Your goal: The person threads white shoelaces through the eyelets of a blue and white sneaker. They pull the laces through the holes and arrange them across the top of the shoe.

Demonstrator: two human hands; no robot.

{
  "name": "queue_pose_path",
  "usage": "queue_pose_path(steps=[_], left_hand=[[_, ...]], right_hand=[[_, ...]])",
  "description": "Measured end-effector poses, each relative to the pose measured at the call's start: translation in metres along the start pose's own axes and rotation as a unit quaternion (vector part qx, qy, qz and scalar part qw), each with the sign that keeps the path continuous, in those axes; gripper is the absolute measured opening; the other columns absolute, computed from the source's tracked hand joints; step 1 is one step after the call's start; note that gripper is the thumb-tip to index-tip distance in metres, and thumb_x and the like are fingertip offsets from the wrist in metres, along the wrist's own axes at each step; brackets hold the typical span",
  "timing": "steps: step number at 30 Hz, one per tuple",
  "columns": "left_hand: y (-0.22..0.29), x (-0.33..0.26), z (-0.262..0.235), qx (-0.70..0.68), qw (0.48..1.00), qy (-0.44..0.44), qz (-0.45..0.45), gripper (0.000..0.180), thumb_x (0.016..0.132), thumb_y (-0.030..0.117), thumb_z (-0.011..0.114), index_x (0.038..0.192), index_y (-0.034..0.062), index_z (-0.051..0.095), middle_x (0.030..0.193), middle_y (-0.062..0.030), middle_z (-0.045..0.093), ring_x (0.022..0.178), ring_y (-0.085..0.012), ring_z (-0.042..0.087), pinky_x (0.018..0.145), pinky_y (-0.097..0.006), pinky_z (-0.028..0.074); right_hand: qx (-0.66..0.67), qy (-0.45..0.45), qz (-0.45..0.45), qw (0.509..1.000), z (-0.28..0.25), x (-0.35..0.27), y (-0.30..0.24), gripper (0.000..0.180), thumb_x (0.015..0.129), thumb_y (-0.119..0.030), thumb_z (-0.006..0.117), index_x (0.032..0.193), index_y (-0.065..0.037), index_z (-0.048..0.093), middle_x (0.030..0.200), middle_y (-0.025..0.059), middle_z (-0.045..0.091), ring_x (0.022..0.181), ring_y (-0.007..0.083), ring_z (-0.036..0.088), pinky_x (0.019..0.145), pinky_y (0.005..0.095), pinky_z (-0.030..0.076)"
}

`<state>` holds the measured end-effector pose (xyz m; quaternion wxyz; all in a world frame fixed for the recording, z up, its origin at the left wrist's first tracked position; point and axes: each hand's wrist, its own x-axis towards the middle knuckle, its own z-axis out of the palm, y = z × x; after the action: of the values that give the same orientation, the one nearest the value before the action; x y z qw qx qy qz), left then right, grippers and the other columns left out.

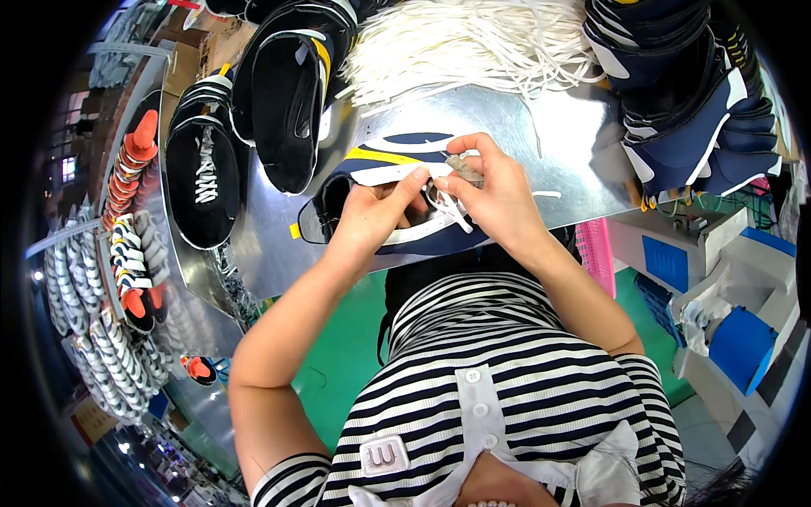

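Observation:
A navy, white and yellow shoe upper (384,158) lies on its side near the table's front edge, its dark collar opening to the left. My left hand (378,209) grips it around the middle, thumb pressed at the lacing edge and other fingers inside. From the right, my right hand (494,196) is closed at the same edge, thumb and fingers pinching by a white shoelace (454,211), whose loop and loose end hang below. A small greyish-brown piece (465,170) sits between the right fingers; its kind is unclear.
The metal table (507,122) carries a heap of white laces (465,51) at the back. Dark shoe uppers (283,114) stand at left, with a laced one (203,182) beside them. Navy uppers (676,160) are stacked at right. A pink basket (596,253) stands below the edge.

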<state>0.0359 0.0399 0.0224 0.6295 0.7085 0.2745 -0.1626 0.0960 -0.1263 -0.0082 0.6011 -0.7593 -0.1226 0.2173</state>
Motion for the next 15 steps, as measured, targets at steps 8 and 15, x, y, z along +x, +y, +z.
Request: queue_pose_path(steps=[8,15], left_hand=[[-0.009,0.007,0.011,0.004,0.992,0.089,0.094,0.017,0.088,0.014,0.074,0.092,-0.0011,0.069,0.071,0.0012,0.065,0.057,-0.0043,0.053,0.052,-0.022,0.041],[-0.01,0.002,0.014,-0.004,0.985,0.094,0.142,0.017,0.088,0.009,0.074,0.097,-0.0042,0.069,0.082,-0.0021,0.068,0.066,-0.0049,0.057,0.06,-0.021,0.046]], right_hand=[[-0.05,-0.005,-0.069,0.996,-0.007,-0.008,-0.004,0.028,0.091,-0.02,0.066,0.108,-0.001,0.055,0.082,0.0183,0.068,0.078,0.0364,0.067,0.07,0.0431,0.051],[-0.103,-0.027,-0.084,0.991,-0.022,-0.012,0.001,0.017,0.094,-0.02,0.06,0.092,-0.003,0.06,0.08,0.0169,0.067,0.074,0.037,0.065,0.068,0.0448,0.05]])
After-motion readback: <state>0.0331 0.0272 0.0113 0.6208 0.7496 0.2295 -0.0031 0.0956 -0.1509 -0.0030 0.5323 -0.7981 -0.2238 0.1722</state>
